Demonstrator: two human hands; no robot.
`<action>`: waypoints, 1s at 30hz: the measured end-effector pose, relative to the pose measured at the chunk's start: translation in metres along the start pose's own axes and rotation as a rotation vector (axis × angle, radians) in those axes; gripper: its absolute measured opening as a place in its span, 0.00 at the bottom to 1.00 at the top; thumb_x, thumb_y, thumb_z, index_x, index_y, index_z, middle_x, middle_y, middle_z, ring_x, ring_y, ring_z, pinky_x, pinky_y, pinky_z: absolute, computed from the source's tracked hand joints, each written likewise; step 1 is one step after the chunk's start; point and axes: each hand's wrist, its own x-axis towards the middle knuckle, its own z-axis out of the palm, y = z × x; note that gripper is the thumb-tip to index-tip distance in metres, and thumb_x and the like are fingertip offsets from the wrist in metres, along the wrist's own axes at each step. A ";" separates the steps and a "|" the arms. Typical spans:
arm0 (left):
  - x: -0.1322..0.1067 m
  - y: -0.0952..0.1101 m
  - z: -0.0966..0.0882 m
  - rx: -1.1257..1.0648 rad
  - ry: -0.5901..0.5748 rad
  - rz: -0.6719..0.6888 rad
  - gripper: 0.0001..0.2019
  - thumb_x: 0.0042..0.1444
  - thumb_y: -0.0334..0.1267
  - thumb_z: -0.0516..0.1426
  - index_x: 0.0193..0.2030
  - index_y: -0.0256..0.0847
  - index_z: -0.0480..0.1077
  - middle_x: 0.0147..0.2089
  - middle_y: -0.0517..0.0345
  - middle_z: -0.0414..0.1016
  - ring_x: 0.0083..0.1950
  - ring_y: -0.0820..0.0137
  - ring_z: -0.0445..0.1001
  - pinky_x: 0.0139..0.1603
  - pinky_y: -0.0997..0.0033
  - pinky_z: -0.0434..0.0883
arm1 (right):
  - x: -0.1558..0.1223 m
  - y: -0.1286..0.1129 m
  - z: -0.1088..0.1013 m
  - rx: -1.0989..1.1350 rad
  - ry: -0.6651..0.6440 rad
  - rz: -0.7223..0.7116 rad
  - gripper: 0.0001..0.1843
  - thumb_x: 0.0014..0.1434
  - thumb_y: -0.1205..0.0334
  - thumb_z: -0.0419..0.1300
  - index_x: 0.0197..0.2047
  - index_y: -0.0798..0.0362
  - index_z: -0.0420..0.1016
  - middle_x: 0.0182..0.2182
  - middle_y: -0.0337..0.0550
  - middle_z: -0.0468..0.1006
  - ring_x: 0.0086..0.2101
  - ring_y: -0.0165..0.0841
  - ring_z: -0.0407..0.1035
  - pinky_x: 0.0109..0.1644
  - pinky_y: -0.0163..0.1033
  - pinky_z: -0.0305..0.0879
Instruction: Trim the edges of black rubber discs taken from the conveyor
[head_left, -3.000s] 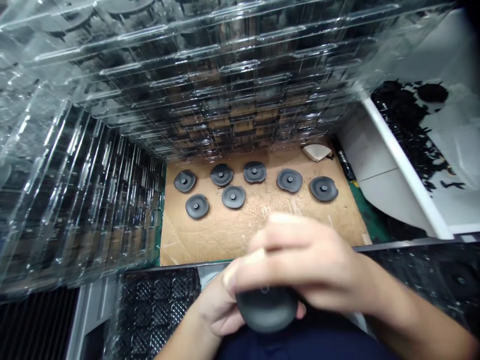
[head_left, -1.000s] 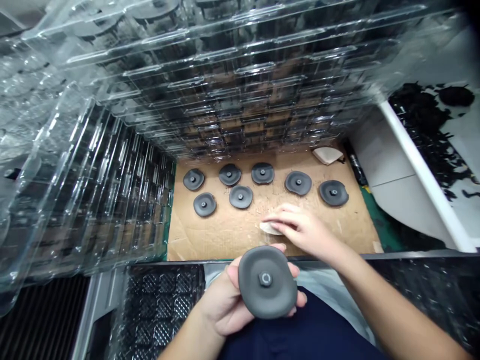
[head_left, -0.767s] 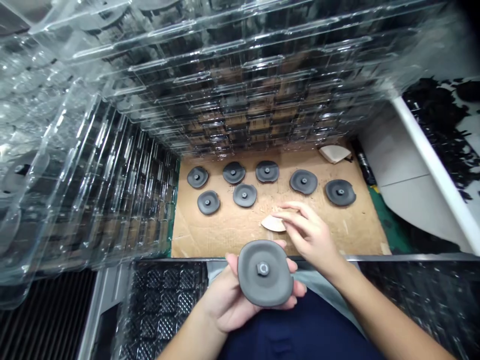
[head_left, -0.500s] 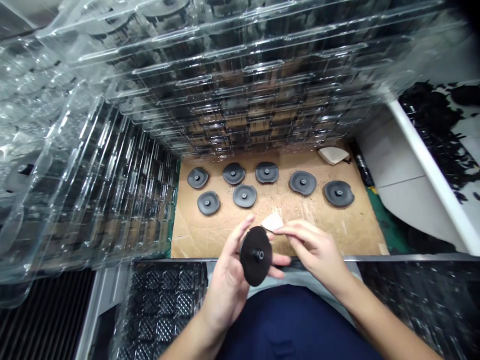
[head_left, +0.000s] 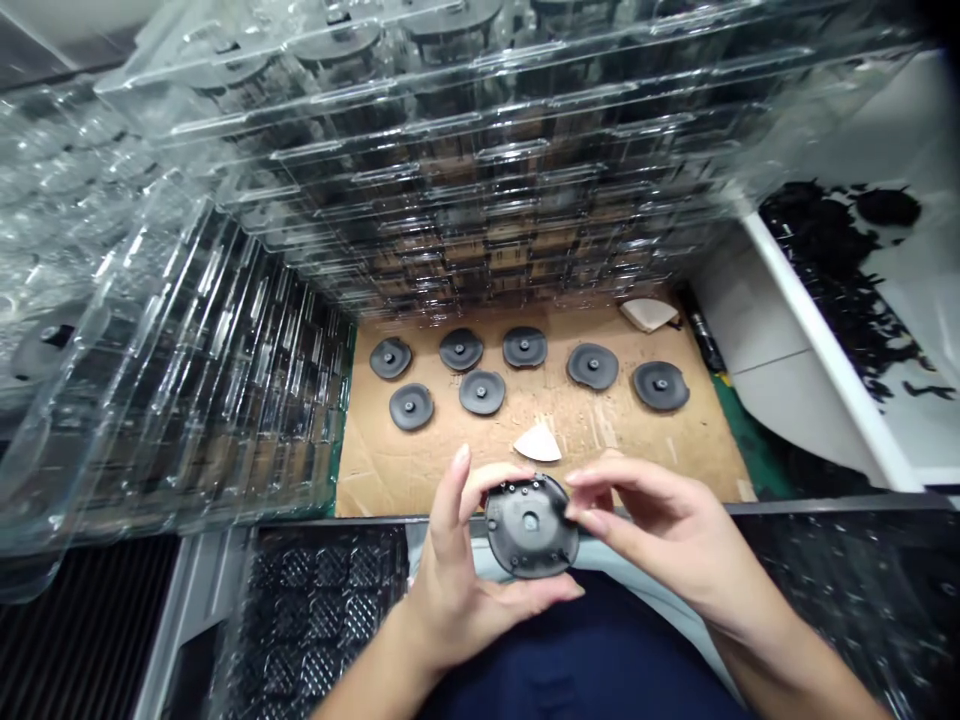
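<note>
My left hand (head_left: 465, 590) covered the lower rim of the dark disc (head_left: 531, 526), and both forearms ran off the bottom edge. The clear tray stacks (head_left: 450, 160) got cropped top and left, contents too blurry to read.

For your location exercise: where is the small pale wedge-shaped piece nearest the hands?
The pale wedge lies on the cardboard sheet, centre of the head view, just beyond the held disc.
</note>
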 end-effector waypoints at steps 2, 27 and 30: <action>-0.003 0.000 -0.001 -0.074 0.003 -0.044 0.54 0.45 0.34 0.65 0.67 0.58 0.30 0.53 0.52 0.66 0.54 0.62 0.68 0.57 0.58 0.64 | 0.002 -0.006 0.001 0.040 -0.137 0.041 0.07 0.56 0.65 0.63 0.39 0.49 0.78 0.31 0.39 0.76 0.32 0.28 0.69 0.37 0.32 0.67; 0.001 0.009 0.002 -0.219 -0.278 -0.619 0.20 0.32 0.52 0.69 0.23 0.38 0.71 0.25 0.58 0.73 0.28 0.71 0.70 0.33 0.71 0.68 | -0.007 0.026 -0.017 0.310 -0.156 0.285 0.12 0.51 0.53 0.65 0.32 0.54 0.76 0.19 0.36 0.72 0.22 0.25 0.67 0.29 0.27 0.66; 0.004 0.016 -0.014 -0.260 -0.196 -0.785 0.28 0.34 0.65 0.61 0.17 0.38 0.63 0.16 0.61 0.65 0.17 0.74 0.63 0.19 0.74 0.63 | -0.005 0.067 -0.041 -0.125 0.054 0.115 0.12 0.53 0.52 0.61 0.35 0.52 0.78 0.28 0.44 0.76 0.30 0.32 0.72 0.33 0.31 0.69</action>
